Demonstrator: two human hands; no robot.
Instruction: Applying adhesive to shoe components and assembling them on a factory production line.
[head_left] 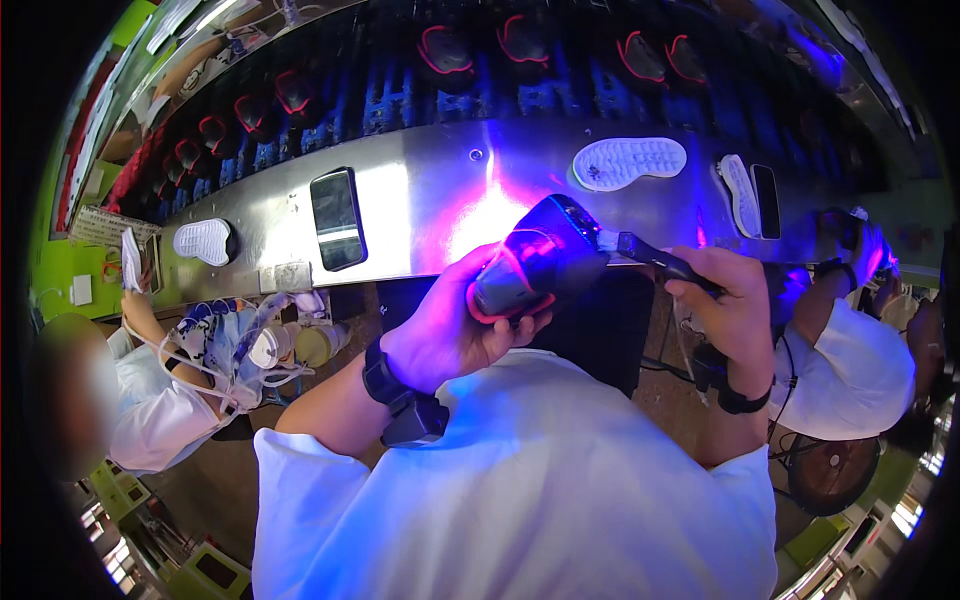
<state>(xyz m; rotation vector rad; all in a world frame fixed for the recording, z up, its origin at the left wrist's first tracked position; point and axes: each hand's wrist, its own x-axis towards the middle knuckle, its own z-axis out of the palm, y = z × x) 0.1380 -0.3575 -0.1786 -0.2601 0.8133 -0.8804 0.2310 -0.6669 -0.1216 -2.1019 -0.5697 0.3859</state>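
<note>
My left hand is wrapped round a dark shoe upper with red-lit trim, holding it tilted above the near edge of the metal bench. A slim brush with a dark handle and pale bristles is gripped in my right hand. Its bristle end is at the right side of the upper, touching or very close. Beyond my hands a white shoe sole lies tread up on the bench.
Along the back runs a dark conveyor with blue slats, carrying several red-trimmed uppers. On the metal bench lie a phone, another white sole, and at right a pale sole beside a second phone. People sit at both sides.
</note>
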